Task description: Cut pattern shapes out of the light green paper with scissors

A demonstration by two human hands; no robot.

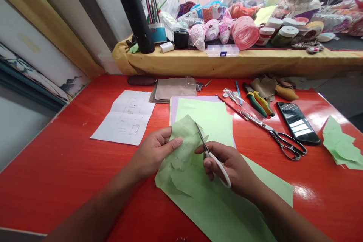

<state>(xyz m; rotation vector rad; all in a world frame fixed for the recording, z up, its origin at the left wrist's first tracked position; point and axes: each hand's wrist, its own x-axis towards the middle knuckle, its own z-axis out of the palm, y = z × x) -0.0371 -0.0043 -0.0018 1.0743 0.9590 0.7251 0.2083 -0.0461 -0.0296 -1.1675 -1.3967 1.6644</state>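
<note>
Left grip [157,149] clamped on thin, pale-green paper piece [185,134]

The piece is pinched at its left edge above the green paper sheet [229,208] on the red worktop [70,166]; light and easily creased, it is likely best held there. White-handled metal scissors [208,154] are clasped in the right grip [227,160], both forearms [113,193] angled inward.

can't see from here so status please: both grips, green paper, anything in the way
Left grip: holding green paper piece. Right grip: white-handled scissors, blades at the piece's right edge. Larger green sheet underneath; nothing seen blocking the blades.
</note>
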